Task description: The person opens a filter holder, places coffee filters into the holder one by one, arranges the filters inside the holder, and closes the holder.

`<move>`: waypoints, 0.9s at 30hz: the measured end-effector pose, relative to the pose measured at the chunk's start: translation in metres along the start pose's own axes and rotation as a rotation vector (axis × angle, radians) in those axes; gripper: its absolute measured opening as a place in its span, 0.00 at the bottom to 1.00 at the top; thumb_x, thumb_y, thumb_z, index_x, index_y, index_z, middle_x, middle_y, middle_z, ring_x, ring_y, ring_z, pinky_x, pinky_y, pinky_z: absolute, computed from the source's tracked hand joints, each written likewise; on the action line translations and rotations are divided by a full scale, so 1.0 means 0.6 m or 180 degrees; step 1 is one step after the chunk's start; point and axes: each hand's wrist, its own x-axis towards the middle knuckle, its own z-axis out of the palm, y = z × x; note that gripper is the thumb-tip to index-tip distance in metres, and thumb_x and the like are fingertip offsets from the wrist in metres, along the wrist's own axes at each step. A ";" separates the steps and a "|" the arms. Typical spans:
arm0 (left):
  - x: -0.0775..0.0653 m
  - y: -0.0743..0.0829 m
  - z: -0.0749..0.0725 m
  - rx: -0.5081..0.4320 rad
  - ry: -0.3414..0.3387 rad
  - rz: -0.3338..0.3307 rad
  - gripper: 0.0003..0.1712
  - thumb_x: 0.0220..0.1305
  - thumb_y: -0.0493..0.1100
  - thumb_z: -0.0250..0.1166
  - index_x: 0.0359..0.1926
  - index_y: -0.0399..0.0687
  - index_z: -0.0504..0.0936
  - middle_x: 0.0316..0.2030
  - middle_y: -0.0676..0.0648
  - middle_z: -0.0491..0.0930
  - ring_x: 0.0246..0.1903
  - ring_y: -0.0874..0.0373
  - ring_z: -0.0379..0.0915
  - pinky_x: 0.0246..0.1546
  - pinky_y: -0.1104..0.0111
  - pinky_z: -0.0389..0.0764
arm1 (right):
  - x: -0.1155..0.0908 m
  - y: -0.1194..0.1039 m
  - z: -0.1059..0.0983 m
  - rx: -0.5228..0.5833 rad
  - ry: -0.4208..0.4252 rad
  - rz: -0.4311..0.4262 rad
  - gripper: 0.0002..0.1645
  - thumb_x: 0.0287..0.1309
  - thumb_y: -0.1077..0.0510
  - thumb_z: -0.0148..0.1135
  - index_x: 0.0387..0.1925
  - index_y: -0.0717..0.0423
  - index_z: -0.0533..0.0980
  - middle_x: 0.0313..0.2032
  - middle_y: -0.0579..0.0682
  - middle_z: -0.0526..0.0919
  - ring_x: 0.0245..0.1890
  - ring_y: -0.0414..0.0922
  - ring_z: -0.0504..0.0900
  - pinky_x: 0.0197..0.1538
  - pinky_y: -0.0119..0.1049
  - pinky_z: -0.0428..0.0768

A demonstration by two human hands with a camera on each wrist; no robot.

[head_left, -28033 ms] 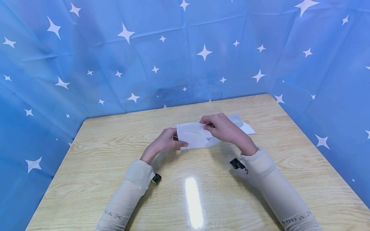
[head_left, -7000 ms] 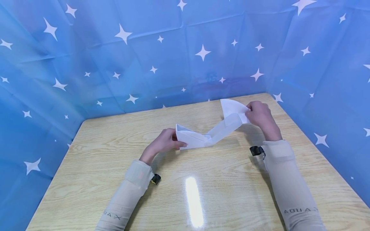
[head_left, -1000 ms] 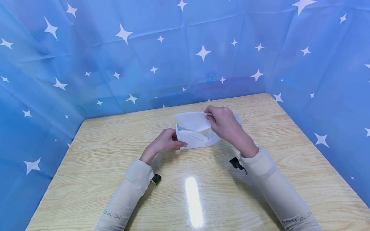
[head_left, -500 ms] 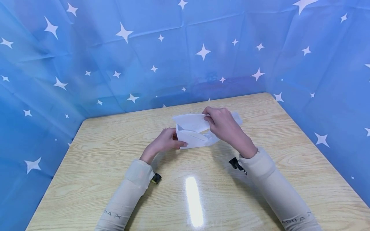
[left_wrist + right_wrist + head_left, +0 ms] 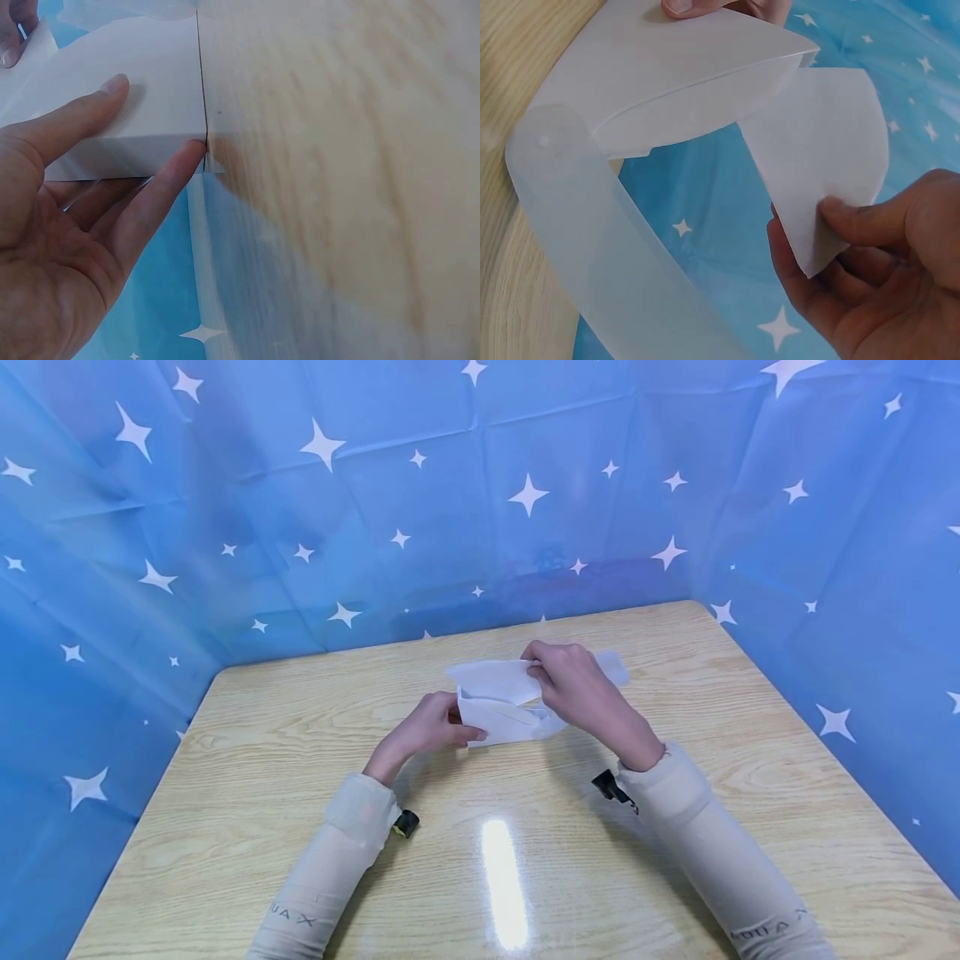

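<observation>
A white wedge-shaped body (image 5: 497,724) with an open slit along its top stands on the wooden table. My left hand (image 5: 431,724) grips its left end, thumb on the near face (image 5: 142,56) and fingers at the end and underside. From the body's other end a frosted translucent strip (image 5: 604,217) runs back from a round pivot. My right hand (image 5: 581,689) pinches a thin white panel (image 5: 821,135) by its edge, thumb on one side. The panel stands just behind the body, its far edge overlapping the body's corner in view. Where strip meets panel is hidden.
The light wooden table (image 5: 262,760) spreads around the hands, with a bright light reflection (image 5: 504,885) in front. A blue curtain (image 5: 442,502) with white stars hangs behind and at both sides. Small black devices (image 5: 611,785) sit at the wrists.
Seven seconds ago the panel was out at the far right; my right hand has since brought it left behind the body. Over the last second it lowers slightly toward the body. My left hand stays put.
</observation>
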 end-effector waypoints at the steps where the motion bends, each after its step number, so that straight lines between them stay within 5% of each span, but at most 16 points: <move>1: 0.000 0.000 0.000 -0.0008 0.0002 -0.0005 0.21 0.65 0.41 0.74 0.58 0.44 0.82 0.41 0.42 0.88 0.33 0.44 0.86 0.35 0.54 0.89 | 0.000 0.000 0.001 -0.0003 -0.0004 -0.0012 0.08 0.72 0.68 0.57 0.42 0.63 0.82 0.36 0.57 0.90 0.26 0.48 0.83 0.31 0.40 0.80; 27: 0.000 0.000 -0.001 -0.0047 -0.0004 0.0028 0.22 0.65 0.41 0.73 0.59 0.46 0.82 0.44 0.41 0.88 0.34 0.45 0.86 0.36 0.53 0.90 | 0.003 0.009 0.003 0.0242 -0.0299 0.0162 0.06 0.71 0.66 0.60 0.43 0.61 0.82 0.36 0.56 0.89 0.25 0.44 0.78 0.34 0.38 0.76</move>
